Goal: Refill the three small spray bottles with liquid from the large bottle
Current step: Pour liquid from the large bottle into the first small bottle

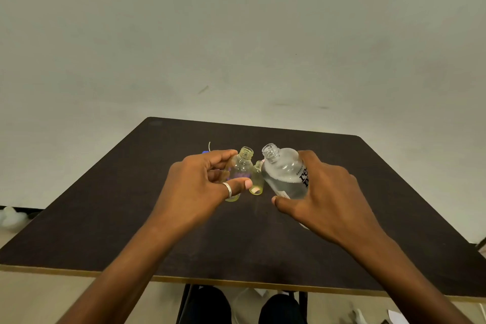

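My left hand [202, 184] grips a small clear spray bottle [241, 166] with its cap off and its threaded neck open, tilted slightly right. My right hand [326, 192] holds the large frosted bottle [282, 172], uncapped, with black lettering and clear liquid in its lower part; it leans left so its mouth is close to the small bottle's neck. A second small yellowish bottle [256, 179] stands on the table between the two held bottles, also uncapped. A third small bottle is not visible.
The dark brown table [131, 218] has a light front edge. Behind my left hand lie a thin white tube [209, 146] and something blue [205, 152], mostly hidden. A plain wall rises behind the table. My knees show below the table edge.
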A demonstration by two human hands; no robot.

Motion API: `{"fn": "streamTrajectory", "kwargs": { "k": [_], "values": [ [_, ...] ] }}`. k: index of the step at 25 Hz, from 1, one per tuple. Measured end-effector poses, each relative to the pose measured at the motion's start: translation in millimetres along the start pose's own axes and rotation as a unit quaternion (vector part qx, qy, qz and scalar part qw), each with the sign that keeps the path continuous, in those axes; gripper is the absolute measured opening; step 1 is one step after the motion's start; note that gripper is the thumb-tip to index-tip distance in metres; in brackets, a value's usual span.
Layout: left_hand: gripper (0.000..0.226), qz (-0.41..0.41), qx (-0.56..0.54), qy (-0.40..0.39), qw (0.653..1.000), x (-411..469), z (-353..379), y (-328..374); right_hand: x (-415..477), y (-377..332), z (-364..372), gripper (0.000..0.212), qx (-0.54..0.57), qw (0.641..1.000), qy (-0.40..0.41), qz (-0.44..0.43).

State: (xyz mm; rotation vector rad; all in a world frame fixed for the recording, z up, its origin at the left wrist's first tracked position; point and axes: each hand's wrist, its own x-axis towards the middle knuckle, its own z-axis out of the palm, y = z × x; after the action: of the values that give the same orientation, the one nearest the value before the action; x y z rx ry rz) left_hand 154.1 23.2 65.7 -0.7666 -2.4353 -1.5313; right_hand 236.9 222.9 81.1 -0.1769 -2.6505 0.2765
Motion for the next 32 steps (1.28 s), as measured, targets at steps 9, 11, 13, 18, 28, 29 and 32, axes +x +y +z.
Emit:
{"fn": "streamTrajectory", "kwargs": {
  "k": [9, 11, 13, 18, 28, 29, 32],
  "values": [
    [0.067, 0.006, 0.01, -0.018, 1.0, -3, 5, 1, -1, -2, -5, 0.072, -0.031, 0.999, 0.011, -0.024],
    [0.068, 0.006, 0.013, -0.021, 1.0, -2, 4, 0, -1, -3, -5, 0.073, -0.037, 0.999, 0.007, -0.027],
    [0.068, 0.006, 0.014, -0.021, 1.0, -1, 4, -1, -1, -2, -5, 0.073, -0.044, 0.999, 0.003, -0.026],
    [0.069, 0.006, 0.028, -0.023, 0.999, -1, 6, -2, -2, -2, -6, 0.071, -0.049, 0.998, 0.003, -0.028],
    [0.07, 0.011, 0.026, -0.028, 0.999, 1, 9, -5, -1, -1, -4, 0.067, -0.053, 0.998, 0.008, -0.027],
    [0.07, 0.012, 0.024, -0.029, 0.999, 1, 9, -5, -1, -1, -4, 0.066, -0.055, 0.998, 0.009, -0.027],
    [0.068, 0.015, 0.019, -0.027, 0.999, 0, 10, -6, 0, 1, -3, 0.067, -0.066, 0.997, 0.013, -0.029]
  ]
}}
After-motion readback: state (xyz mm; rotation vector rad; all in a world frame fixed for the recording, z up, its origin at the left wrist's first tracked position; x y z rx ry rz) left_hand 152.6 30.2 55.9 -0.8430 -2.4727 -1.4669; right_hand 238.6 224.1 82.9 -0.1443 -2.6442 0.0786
